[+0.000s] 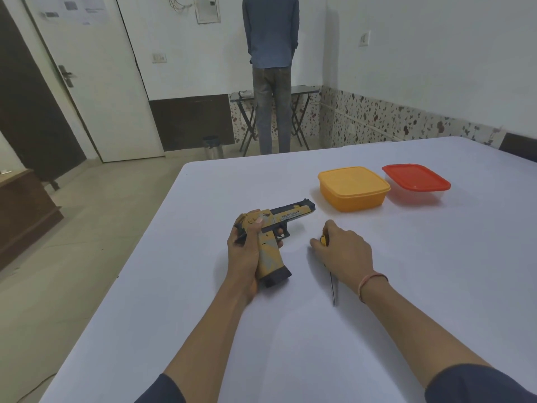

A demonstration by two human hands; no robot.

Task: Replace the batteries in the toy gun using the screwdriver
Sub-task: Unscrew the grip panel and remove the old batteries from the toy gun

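Observation:
A yellow and black toy gun (286,216) is in my left hand (245,251), gripped around its handle, with the barrel pointing away to the right just above the white table (290,330). My right hand (344,251) lies over a screwdriver (331,282) on the table. Its yellow handle shows between my thumb and fingers and its dark metal shaft points back toward me. My fingers curl around the handle. No batteries are in sight.
A yellow lidded box (353,187) and a clear box with a red lid (415,181) stand at the back right of the table. A person (271,68) stands facing the far wall by a small folding table (302,112). The table's left edge runs diagonally beside my left arm.

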